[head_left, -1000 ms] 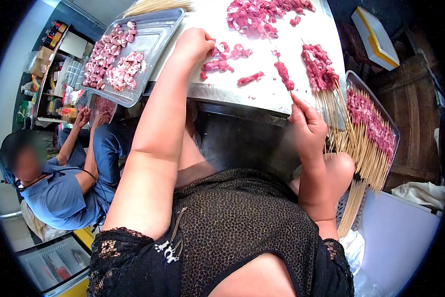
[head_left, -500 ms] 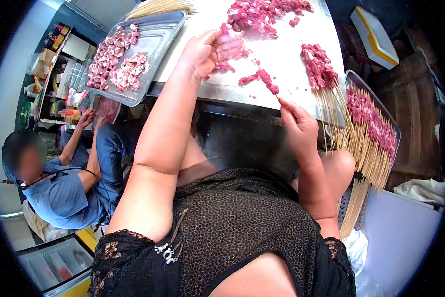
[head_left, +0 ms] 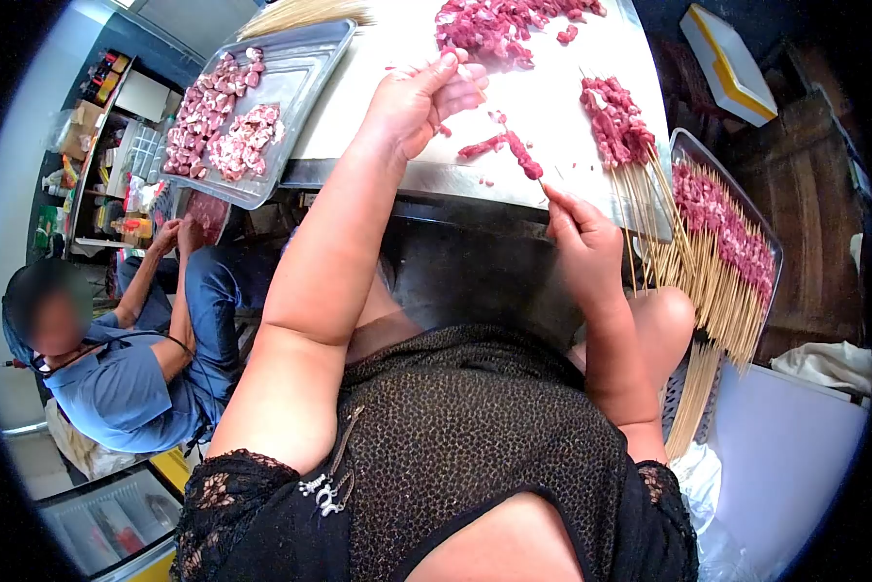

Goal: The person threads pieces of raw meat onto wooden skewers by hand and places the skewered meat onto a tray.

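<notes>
My left hand (head_left: pixel 424 102) is raised over the white tabletop (head_left: pixel 358 126), fingers stretched out and apart, thumb up. Its fingertips are at the near edge of the pile of raw red meat pieces (head_left: pixel 499 29); whether a scrap touches the thumb I cannot tell. My right hand (head_left: pixel 583 228), at the table's front edge, pinches the lower end of a skewer (head_left: pixel 545 189). Several meat pieces (head_left: pixel 520 157) are threaded along that skewer, and its upper part rests over or just above the table. Beside it lies a loose strip of meat (head_left: pixel 480 147).
Finished meat skewers (head_left: pixel 618 121) lie at the table's right edge; more fill a tray (head_left: pixel 775 262) beyond it. A metal tray (head_left: pixel 310 97) at the left holds meat chunks (head_left: pixel 203 116). Bare sticks (head_left: pixel 305 15) lie behind it. Another person (head_left: pixel 116 378) sits at the left.
My left hand has drawn slightly right and its fingers show more clearly spread. The right hand still holds the skewer in nearly the same place. The other person's hands have come together.
</notes>
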Demonstrator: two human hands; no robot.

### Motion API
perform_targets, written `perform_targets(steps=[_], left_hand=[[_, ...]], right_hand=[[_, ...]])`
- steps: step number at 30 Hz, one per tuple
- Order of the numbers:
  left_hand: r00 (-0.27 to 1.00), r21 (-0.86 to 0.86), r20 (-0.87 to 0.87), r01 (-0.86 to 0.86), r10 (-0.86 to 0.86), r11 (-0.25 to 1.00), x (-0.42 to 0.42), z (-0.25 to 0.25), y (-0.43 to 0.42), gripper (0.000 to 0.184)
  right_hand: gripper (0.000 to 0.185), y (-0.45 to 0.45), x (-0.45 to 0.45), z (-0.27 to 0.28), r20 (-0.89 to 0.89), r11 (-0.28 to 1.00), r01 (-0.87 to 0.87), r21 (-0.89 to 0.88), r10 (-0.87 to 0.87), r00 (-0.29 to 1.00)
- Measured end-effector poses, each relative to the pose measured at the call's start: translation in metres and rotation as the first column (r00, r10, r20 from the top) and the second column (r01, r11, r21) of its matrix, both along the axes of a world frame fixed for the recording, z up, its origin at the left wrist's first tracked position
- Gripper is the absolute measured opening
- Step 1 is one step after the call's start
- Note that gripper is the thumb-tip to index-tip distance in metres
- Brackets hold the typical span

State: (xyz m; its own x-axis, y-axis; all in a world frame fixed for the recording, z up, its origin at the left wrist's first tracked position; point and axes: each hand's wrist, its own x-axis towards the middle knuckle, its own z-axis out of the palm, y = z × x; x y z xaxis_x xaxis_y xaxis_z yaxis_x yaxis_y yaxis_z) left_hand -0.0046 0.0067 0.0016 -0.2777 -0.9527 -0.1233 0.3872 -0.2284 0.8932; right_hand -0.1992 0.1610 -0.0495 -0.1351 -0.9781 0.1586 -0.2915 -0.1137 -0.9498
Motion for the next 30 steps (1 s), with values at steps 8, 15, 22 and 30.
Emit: perform_targets(steps=[8,15,22,30], left_hand=[[0.999,-0.072,0.028,0.026,-0.024,0.997,0.0,-0.003,-0.003,0.028],[0.994,-0.007,-0.104,-0.018,0.017,1.0,0.001,-0.002,-0.003,0.027],[0.989,0.006,-0.147,-0.002,0.003,1.0,-0.003,-0.002,0.001,0.023],[0.989,0.037,-0.151,0.01,-0.005,0.999,-0.009,-0.001,0.007,0.022]], right_hand=[[0.021,-0.003,-0.001,-0.005,-0.04,0.998,0.026,-0.052,-0.028,0.999],[0.021,-0.002,-0.001,-0.004,-0.062,0.999,0.031,-0.043,-0.033,0.997],[0.023,-0.002,0.0,-0.005,-0.09,0.997,0.004,-0.073,-0.01,0.996],[0.021,-0.002,0.002,-0.003,-0.071,0.998,0.023,-0.052,-0.027,0.997]])
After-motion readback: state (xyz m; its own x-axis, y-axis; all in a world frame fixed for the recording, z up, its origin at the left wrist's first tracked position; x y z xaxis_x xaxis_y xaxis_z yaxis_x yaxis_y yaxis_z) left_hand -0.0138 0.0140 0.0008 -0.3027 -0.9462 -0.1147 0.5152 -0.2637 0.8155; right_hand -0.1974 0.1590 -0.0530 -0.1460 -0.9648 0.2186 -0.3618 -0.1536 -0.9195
